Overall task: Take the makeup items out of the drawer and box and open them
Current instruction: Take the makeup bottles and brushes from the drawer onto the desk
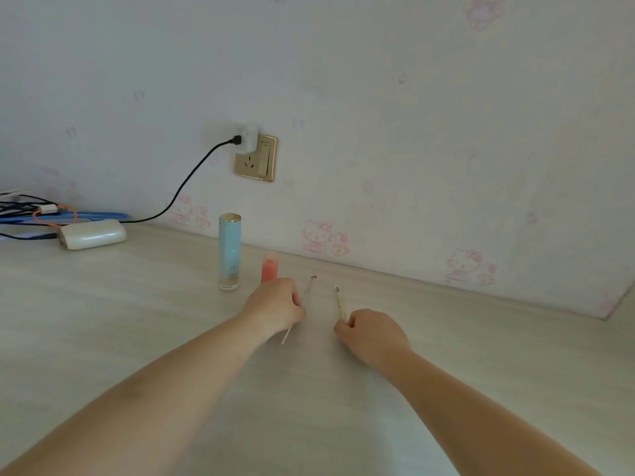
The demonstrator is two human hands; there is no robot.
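Two thin pieces drawn apart over the table [137, 321]: left hand [275, 309] pinches the clear wand [307, 293], right hand [369, 333] the yellowish tube [341, 304]; better lay both flat, well apart

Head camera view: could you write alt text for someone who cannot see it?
Two bare hands rest on a pale tabletop, the left hand holding a thin clear wand, the right hand a slim yellowish stick. Behind stand a light blue tube and an orange-red tube.
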